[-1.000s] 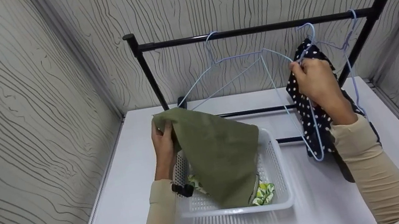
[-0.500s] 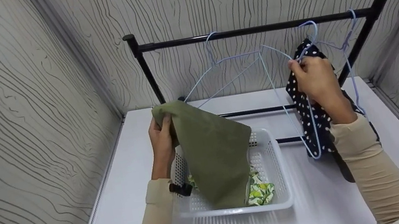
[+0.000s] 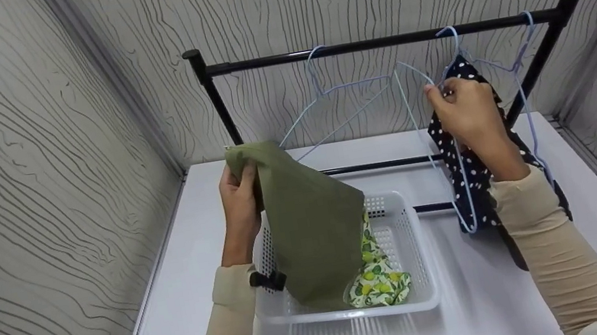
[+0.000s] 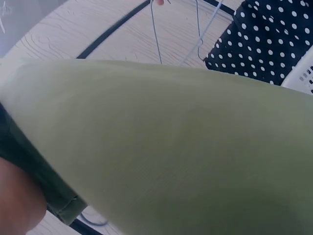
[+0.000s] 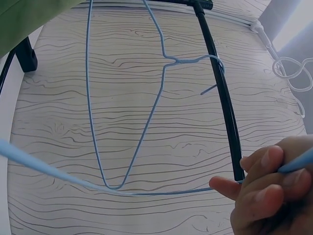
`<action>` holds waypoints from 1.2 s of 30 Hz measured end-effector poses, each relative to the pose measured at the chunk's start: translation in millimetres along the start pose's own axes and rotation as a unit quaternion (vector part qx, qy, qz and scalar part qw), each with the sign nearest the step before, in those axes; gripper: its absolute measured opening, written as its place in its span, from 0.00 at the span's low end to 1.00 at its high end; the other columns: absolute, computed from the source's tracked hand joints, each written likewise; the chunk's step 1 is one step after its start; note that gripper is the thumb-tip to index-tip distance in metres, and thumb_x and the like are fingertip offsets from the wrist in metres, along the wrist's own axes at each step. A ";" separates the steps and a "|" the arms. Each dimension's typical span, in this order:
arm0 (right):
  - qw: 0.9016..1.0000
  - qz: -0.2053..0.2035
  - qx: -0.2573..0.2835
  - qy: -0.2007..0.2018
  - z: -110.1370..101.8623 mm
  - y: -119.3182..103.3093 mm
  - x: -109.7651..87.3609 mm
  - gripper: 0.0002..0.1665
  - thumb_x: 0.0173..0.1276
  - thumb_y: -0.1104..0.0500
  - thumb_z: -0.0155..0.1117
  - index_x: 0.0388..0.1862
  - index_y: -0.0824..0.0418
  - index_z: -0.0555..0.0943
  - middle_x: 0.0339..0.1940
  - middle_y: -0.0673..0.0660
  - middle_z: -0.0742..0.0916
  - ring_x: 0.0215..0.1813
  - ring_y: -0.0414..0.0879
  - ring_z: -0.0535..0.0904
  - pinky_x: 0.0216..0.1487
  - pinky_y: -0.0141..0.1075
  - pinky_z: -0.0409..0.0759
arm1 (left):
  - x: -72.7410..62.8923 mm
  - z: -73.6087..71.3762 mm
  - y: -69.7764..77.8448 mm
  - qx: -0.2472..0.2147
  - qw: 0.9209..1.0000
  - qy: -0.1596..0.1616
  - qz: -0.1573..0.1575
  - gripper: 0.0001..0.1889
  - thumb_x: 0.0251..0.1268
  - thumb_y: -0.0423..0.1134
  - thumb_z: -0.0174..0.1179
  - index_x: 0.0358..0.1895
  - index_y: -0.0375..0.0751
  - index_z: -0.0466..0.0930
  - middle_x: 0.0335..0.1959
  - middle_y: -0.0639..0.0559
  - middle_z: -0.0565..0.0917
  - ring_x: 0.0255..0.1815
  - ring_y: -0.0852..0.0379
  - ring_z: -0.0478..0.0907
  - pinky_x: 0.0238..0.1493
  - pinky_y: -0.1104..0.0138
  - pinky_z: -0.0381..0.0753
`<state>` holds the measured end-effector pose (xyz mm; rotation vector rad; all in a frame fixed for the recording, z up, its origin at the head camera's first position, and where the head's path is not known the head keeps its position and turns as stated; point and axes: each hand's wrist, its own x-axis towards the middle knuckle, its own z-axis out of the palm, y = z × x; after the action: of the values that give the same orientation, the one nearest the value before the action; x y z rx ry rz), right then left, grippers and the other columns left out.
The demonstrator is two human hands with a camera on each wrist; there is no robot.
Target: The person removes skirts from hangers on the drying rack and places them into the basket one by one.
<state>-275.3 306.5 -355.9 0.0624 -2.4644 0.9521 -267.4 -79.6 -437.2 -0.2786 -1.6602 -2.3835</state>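
Observation:
My left hand (image 3: pixel 238 198) pinches the top corner of an olive-green garment (image 3: pixel 313 225) between thumb and fingers. The cloth drapes down into a white perforated plastic basket (image 3: pixel 349 315), and it fills most of the left wrist view. In the basket, partly covered by it, lies a lemon-print cloth (image 3: pixel 380 285). On the right, my right hand (image 3: pixel 466 108) grips a light blue wire hanger (image 5: pixel 156 194) by its shoulder. That hanger's hook overlaps the rack's top bar in the head view. Behind the hand hangs a navy polka-dot garment (image 3: pixel 482 213).
A black clothes rack (image 3: pixel 375 44) spans the back of the white table (image 3: pixel 177 306). One blue hanger (image 3: pixel 313 69) hangs from the bar's left part, a purple one (image 3: pixel 529 119) at the right end. Wood-patterned panels (image 3: pixel 36 173) enclose the table on three sides.
My left hand has lifted the green garment up and slightly left, uncovering more of the lemon-print cloth. My right hand has shifted the blue hanger slightly up and left.

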 end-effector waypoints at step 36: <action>1.000 0.012 0.011 -0.023 8.1 -7.2 24.0 0.23 0.85 0.52 0.57 0.49 0.73 0.84 0.21 0.55 0.83 0.15 0.38 0.73 0.12 0.28 0.65 | -6.0 20.1 24.2 0.127 0.985 -0.113 0.034 0.15 0.82 0.38 0.59 0.64 0.39 0.79 0.45 0.49 0.88 0.40 0.54 0.87 0.43 0.61 0.89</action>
<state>-298.3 299.0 -345.5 0.0629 -2.5030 0.9975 -254.1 -68.4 -410.3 -0.5674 -1.9968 -2.1257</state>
